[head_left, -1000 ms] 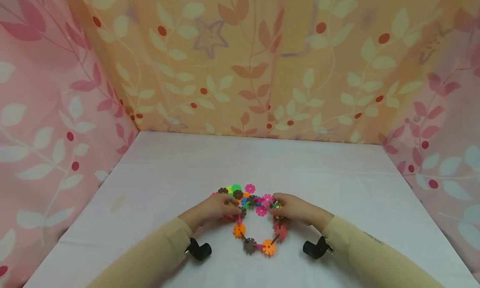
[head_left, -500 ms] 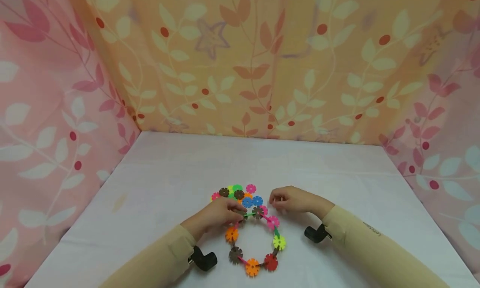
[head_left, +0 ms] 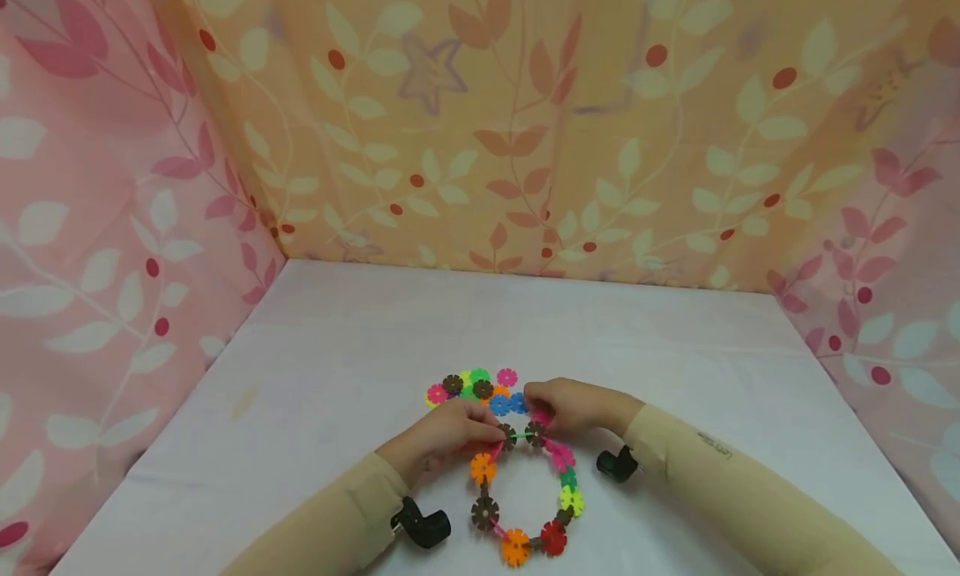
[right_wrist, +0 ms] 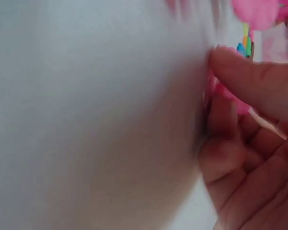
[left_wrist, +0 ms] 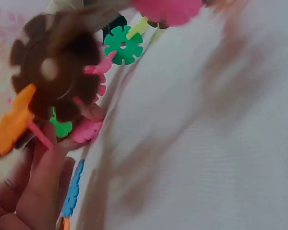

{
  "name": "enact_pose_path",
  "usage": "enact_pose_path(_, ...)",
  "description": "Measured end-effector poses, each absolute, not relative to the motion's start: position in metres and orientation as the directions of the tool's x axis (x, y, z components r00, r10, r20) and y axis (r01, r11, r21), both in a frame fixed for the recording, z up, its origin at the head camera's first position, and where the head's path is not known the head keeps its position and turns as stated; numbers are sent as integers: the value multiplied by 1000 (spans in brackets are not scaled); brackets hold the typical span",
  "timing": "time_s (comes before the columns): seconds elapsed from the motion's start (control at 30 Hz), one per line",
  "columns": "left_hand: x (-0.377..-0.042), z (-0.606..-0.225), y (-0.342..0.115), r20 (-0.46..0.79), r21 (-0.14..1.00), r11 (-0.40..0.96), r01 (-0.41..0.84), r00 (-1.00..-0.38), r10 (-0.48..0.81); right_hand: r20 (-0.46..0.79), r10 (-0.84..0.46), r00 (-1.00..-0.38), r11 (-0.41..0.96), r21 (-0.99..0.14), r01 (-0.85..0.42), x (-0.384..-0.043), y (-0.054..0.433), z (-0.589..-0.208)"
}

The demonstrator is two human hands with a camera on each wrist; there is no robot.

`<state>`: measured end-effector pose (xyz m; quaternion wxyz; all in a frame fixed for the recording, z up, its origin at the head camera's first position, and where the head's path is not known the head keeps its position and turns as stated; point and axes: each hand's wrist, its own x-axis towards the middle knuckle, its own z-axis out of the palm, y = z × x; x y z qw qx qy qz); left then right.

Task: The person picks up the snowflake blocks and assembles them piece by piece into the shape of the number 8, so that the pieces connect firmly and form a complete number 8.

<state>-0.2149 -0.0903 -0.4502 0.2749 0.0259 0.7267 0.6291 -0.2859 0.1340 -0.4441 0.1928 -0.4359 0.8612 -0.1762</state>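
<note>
Left hand (head_left: 444,431), pinch-tight grip on disc ring (head_left: 485,513) (right hand (head_left: 579,405), likewise, pink disc (right_wrist: 234,98)).

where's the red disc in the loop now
In the head view, the red disc is on the near right of the disc loop, just right of an orange disc and below a yellow disc.

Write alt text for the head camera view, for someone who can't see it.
A person's left hand grips a ring of linked, colorful notched discs over a white table, while the right hand holds a pink disc at its far edge. Beyond it lies a cluster of similar discs. Leaf-patterned cloth surrounds the table.
</note>
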Motion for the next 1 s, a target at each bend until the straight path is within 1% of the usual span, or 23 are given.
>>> enact_pose_path(0.07,-216,-452,-89,-353,929,247,-275,-861,366,-167,-810,-562,562,-493,-664,-285,137,-442)
enact_pose_path(0.13,-217,-453,-87,-342,927,281,-248,-868,361,-123,-810,-574,547,-512,-663,-284,140,-438)
enact_pose_path(0.23,-218,-454,-85,-337,922,315,-225,-867,367,-37,-827,-560,486,-546,-682,-282,141,-433)
enact_pose_path(0.33,-219,-453,-82,-344,919,325,-225,-859,378,23,-863,-505,405,-566,-718,-281,142,-428)
enact_pose_path(0.4,-219,-452,-81,-345,913,346,-216,-860,375,25,-888,-459,366,-565,-740,-281,141,-427)
enact_pose_path(0.47,-220,-452,-80,-348,906,367,-209,-863,366,10,-904,-427,349,-559,-752,-280,140,-426)
enact_pose_path(0.53,-220,-452,-80,-349,900,384,-205,-866,358,-3,-913,-409,344,-545,-765,-279,139,-425)
enact_pose_path(0.67,-220,-453,-78,-345,897,394,-200,-874,343,9,-914,-405,347,-502,-792,-275,137,-425)
enact_pose_path(0.83,-219,-453,-74,-328,888,420,-186,-897,297,68,-921,-384,326,-408,-853,-267,133,-423)
enact_pose_path(0.93,-217,-452,-71,-327,888,413,-200,-907,265,107,-924,-366,310,-349,-884,-262,131,-423)
enact_pose_path(1.0,-216,-452,-69,-326,893,398,-212,-913,246,131,-922,-366,309,-325,-894,-260,130,-423)
